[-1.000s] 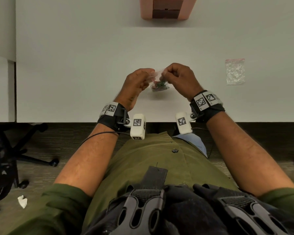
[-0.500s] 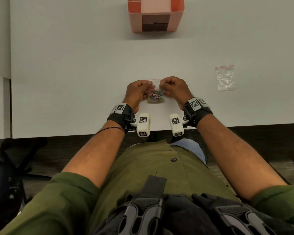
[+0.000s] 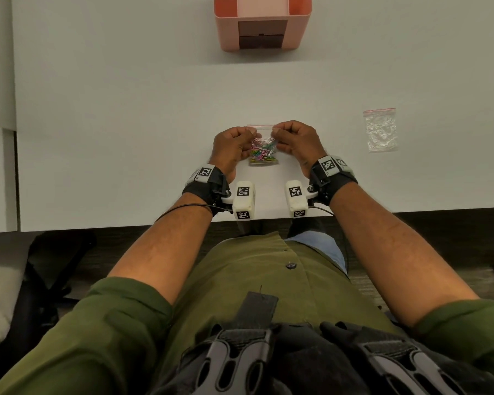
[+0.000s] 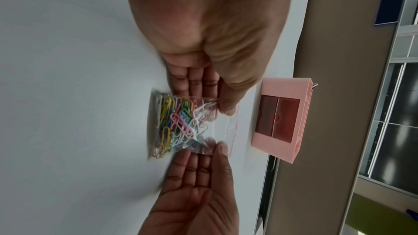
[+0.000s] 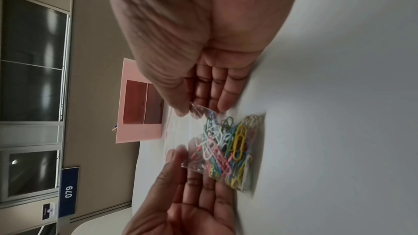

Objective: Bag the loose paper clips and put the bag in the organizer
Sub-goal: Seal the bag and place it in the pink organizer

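A small clear zip bag (image 3: 263,151) with a red top strip holds several coloured paper clips and is near the table's front edge. My left hand (image 3: 247,136) pinches its upper left corner. My right hand (image 3: 277,134) pinches its upper right corner. The top edge is stretched between them. In the left wrist view my left thumb (image 4: 228,103) presses on the bag (image 4: 178,124), and the right hand (image 4: 217,151) holds the opposite side. The right wrist view shows the same bag (image 5: 228,149). The pink organizer (image 3: 263,24) stands at the table's far edge, straight ahead.
A second clear zip bag (image 3: 380,131), crumpled and empty-looking, lies on the white table (image 3: 126,124) to the right of my hands. The organizer's front shows two dark drawers (image 4: 280,118). A desk chair's base is on the floor at the left.
Both hands have come down and closer to the table's front edge. The bag, bunched a second ago, is now spread flat between them. More of the organizer is in view.
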Demonstrator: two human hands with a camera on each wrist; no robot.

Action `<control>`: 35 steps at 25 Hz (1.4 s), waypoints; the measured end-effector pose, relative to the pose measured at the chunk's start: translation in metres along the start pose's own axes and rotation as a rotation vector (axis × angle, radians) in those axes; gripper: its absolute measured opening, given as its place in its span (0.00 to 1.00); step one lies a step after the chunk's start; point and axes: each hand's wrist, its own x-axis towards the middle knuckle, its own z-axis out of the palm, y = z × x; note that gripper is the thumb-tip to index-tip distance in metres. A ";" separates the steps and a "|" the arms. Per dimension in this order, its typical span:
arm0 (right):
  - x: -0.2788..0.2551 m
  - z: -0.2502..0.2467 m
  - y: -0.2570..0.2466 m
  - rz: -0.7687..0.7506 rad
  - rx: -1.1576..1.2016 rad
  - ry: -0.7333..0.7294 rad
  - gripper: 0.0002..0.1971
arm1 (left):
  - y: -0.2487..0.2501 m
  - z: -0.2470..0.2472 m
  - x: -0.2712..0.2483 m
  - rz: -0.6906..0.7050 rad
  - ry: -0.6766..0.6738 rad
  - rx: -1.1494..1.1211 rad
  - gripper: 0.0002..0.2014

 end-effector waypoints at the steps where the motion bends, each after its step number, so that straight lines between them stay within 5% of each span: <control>1: 0.000 0.000 0.000 -0.001 0.000 0.005 0.02 | 0.000 0.000 0.000 -0.004 -0.004 -0.021 0.04; 35: 0.005 0.001 0.008 -0.009 -0.005 -0.013 0.06 | 0.002 0.010 -0.003 -0.014 0.076 0.001 0.03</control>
